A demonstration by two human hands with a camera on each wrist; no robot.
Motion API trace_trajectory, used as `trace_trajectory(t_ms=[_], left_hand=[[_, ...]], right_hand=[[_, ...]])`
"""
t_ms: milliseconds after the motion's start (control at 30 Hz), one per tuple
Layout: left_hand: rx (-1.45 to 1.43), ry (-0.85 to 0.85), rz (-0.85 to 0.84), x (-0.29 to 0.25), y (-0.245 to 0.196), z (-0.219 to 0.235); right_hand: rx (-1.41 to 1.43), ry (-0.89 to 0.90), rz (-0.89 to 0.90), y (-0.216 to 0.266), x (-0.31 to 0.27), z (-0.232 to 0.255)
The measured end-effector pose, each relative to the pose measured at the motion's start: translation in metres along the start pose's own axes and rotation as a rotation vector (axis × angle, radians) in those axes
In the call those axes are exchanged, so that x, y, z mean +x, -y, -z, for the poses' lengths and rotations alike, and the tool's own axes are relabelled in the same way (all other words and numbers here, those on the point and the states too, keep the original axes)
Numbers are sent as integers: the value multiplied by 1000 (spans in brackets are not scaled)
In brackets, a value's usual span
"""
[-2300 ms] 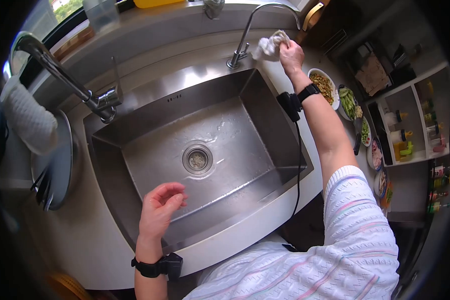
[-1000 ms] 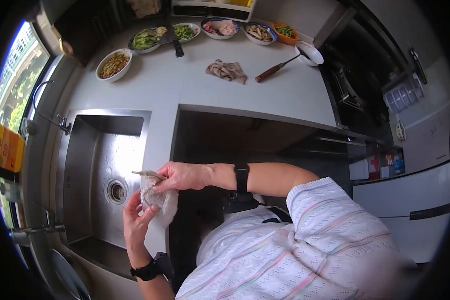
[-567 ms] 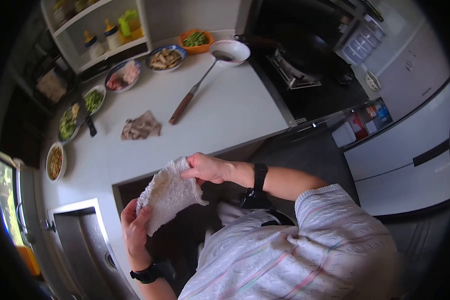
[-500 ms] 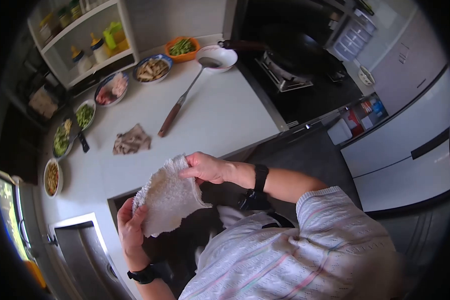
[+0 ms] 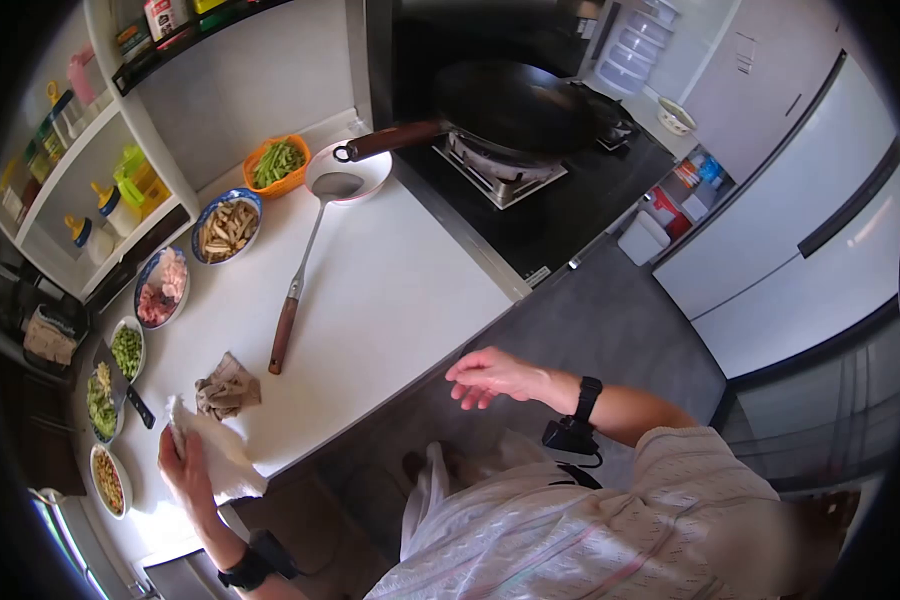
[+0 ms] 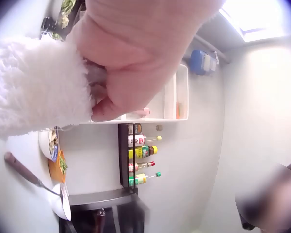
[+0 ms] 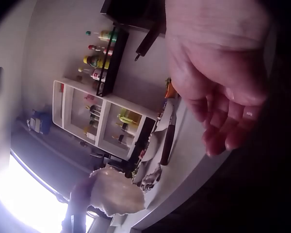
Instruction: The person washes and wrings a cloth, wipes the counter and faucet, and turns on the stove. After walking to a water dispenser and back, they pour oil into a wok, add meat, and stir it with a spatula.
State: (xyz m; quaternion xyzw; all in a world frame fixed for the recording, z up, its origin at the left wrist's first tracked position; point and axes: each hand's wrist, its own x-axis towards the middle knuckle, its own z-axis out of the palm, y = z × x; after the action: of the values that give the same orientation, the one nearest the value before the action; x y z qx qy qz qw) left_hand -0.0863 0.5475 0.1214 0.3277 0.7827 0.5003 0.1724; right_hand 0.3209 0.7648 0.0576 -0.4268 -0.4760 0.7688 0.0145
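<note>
The left hand (image 5: 187,476) grips a white fluffy cloth (image 5: 227,467) at the near left of the counter; in the left wrist view the cloth (image 6: 36,87) hangs from the curled fingers of that hand (image 6: 131,53). Beside it on the counter lies a crumpled beige-brown rag (image 5: 229,386). The right hand (image 5: 498,378) is in the air past the counter's front edge, fingers relaxed and holding nothing; the right wrist view shows this hand (image 7: 220,82) with its fingers loosely bent.
A ladle (image 5: 288,318) rests with its head in a white bowl (image 5: 368,177). Bowls of cut food, such as mushrooms (image 5: 227,229) and meat (image 5: 160,288), line the counter's back. A knife (image 5: 140,405) lies at the left. A wok (image 5: 515,108) is on the stove.
The view has turned toward the stove. The right hand has let go of the white cloth and moved right; the left hand has carried the cloth left, beside the rag.
</note>
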Motion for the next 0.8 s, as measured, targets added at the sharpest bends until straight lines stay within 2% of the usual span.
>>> trace_trajectory(t_ms=[33,67,100,133,167,233,333,367,400,433,467,500,600,667,767,800], left_hand=[[-10,13,2,9,18,-2],[357,-54,-122,17,41,-8],[729,-122,-253,20,41,-17],[845,-143,-259,21,38,-20],[850,-123,-265,23,32,-20],[576,-17,-260,22,4,-24],[529,37,-303,15,-13,-51],[482,69,-315,8,-13,-67],[438,66,-430,-3,-18,-90],[553,72,-549,-16,-27,-113],[522,91,-515,-33,-42,-139],[442,124,-494,-43,-39,-166],[410,106,-486,-66,-39,-244],[463,-35,-591,-73,-39,-291],[479,-129,-493,-68,-26,-346],[546,-196,-471,-68,-26,-358]], right_hand=[[1,-16,-6,-6,-4,3],[16,-50,-9,-13,-6,7],[36,-81,-10,-20,-8,10],[18,-121,3,-24,-10,16],[34,-169,41,-28,-14,24],[32,-315,14,-48,-9,57],[71,-528,25,-64,-13,108],[81,-579,29,-70,-15,126],[44,-602,44,-73,-17,142],[45,-595,42,-76,-19,161],[21,-632,47,-79,-20,181],[-3,-670,51,-80,-20,199],[-34,-700,37,-78,-21,252],[-43,-674,43,-75,-18,292],[-148,-636,61,-70,-12,337],[-100,-612,73,-71,-8,350]])
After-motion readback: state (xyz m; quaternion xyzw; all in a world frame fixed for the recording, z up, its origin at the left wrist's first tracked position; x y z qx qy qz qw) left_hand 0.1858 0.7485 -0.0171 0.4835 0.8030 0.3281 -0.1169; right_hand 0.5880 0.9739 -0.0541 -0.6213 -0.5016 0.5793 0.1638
